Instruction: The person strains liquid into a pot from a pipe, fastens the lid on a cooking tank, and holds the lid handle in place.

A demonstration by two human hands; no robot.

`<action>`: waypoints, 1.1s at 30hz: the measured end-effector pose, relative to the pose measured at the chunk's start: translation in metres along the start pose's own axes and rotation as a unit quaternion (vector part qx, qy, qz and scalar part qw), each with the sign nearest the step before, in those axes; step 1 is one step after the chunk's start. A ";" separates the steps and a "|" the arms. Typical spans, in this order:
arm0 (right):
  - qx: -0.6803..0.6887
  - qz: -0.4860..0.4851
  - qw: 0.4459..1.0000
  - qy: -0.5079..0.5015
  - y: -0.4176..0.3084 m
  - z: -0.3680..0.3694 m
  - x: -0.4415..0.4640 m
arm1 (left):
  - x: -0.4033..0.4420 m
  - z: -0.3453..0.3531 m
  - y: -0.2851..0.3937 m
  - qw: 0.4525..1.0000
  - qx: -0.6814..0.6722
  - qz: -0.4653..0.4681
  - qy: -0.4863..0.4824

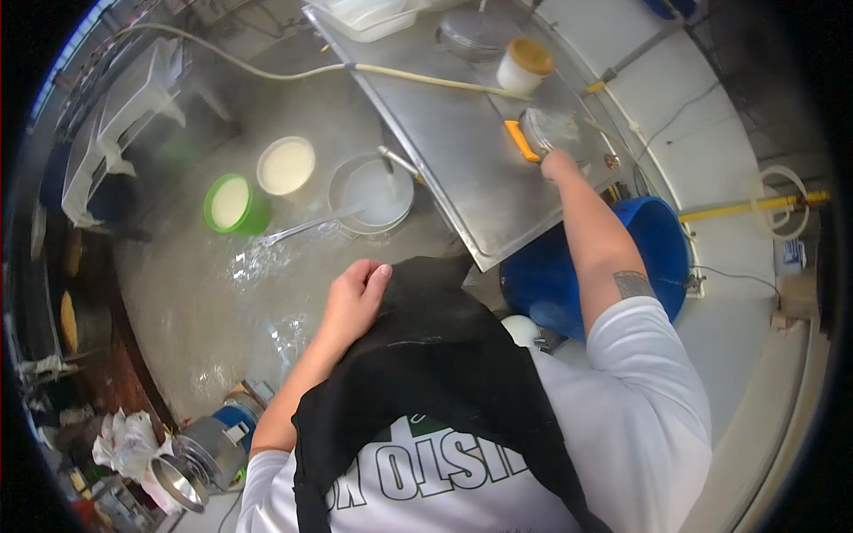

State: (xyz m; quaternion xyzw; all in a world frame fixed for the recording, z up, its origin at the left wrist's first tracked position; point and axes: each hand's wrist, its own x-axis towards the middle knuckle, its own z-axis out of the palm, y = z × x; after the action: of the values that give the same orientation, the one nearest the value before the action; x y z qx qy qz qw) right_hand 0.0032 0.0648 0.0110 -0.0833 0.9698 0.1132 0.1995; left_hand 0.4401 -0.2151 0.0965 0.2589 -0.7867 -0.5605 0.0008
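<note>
My right hand [558, 166] is stretched out over the steel table [435, 147], at the near end of an orange handle [521, 140] beside a clear-looking vessel [553, 131]. My fingers are bunched and mostly hidden, so I cannot tell whether they have closed around the handle. I judge this step to be taking hold of it or setting it down. The next move calls for a sure grip and a level wrist, clear of the white tub [524, 67] just beyond. My left hand [357, 298] is loosely curled, near my black apron [426, 329]; nothing shows in it, though I cannot see inside the curl. On the floor to the left stand a metal pot [378, 226] with pale liquid and a green bucket [258, 209].
</note>
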 end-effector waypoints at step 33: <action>-0.005 -0.001 1.000 0.028 0.000 -0.001 -0.004 | 0.000 0.006 -0.010 0.999 -0.031 0.019 -0.007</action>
State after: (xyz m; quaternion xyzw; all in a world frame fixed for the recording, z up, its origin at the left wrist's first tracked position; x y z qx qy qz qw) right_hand 0.0069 0.0653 0.0135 -0.0882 0.9743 0.1159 0.1720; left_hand 0.4422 -0.2124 0.0854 0.2402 -0.7737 -0.5861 0.0142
